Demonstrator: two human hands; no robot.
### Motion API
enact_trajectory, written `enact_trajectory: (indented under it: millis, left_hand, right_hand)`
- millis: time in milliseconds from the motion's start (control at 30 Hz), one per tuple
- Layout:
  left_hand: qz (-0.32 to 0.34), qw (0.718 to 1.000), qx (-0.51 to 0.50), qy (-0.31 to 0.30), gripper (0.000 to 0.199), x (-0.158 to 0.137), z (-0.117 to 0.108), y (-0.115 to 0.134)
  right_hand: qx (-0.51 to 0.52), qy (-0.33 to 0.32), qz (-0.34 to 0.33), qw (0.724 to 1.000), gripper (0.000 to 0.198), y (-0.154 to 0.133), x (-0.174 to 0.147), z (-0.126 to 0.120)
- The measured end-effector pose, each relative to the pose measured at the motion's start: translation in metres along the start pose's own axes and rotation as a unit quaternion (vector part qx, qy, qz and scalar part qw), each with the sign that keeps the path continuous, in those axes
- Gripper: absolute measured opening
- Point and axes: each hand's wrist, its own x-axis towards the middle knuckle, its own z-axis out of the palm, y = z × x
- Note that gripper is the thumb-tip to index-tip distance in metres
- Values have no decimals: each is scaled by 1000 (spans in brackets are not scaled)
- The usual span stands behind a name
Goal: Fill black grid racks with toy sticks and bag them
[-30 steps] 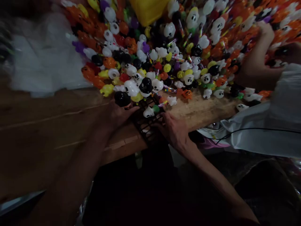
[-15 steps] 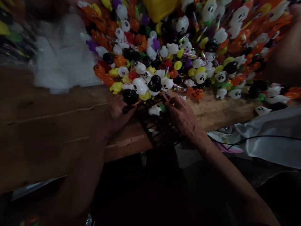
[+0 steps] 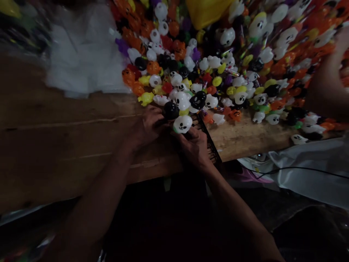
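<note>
My left hand [image 3: 153, 122] is closed, its fingers curled just under a toy with a round, shiny black head [image 3: 171, 110]. Most of what those fingers wrap is hidden in shadow. My right hand [image 3: 195, 143] pinches a toy with a white ghost head [image 3: 182, 124], which has a smiling black face and a green collar. Its face points up, and its lower part disappears behind my fingers. Both hands are over a black wire rack [image 3: 212, 145] at the table edge. Several ghost-headed toys, including a white one [image 3: 182, 100] and a black one [image 3: 198, 100], crowd beyond my hands.
A big heap of white, orange, black and yellow toys covers the far side of the wooden table [image 3: 68, 127]. White plastic bags [image 3: 84, 65] lie at left. A yellow container [image 3: 208, 12] sits at the back. Another person's arm [image 3: 324, 83] reaches in from the right.
My right hand has moved left, closer to my left hand. The white ghost toy in it has turned from lying sideways to face up. The whole view has shifted slightly.
</note>
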Motion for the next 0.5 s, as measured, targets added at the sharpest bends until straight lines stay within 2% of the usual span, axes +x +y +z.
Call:
enact_trajectory:
  millis: [100, 233, 500]
  left_hand:
    - [7, 1000, 1, 6, 14, 0, 5, 0]
    - [0, 1000, 8, -2, 11, 2, 7, 1]
    - [3, 1000, 9, -26, 28, 3, 0, 6]
  right_hand:
    - [5, 32, 0, 999, 28, 1, 1, 0]
    - [-29, 49, -20, 998, 27, 0, 3, -1]
    - [-106, 43, -64, 991, 20, 7, -1, -4]
